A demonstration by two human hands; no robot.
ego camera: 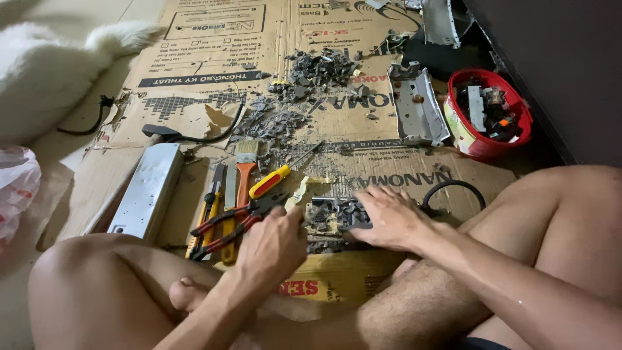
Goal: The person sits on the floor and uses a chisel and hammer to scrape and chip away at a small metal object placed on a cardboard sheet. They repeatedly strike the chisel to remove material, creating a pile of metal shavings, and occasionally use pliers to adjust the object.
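Both hands meet at the dark broken part (pixel 337 215): my right hand (pixel 389 217) lies flat on it, fingers spread, nearer; my left hand (pixel 272 249), clenched, touches its left end.

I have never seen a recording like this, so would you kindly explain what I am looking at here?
This is one view from a camera worn on a person's head, looking down at their own bare hands and crossed legs on flattened cardboard. There is no machine. The left hand grips red-handled pliers. The right hand presses on a dark broken part covered in fragments. Beside them lie a paintbrush, a yellow-and-red screwdriver, a silver metal box, a pile of grey debris and a red bowl of small parts.
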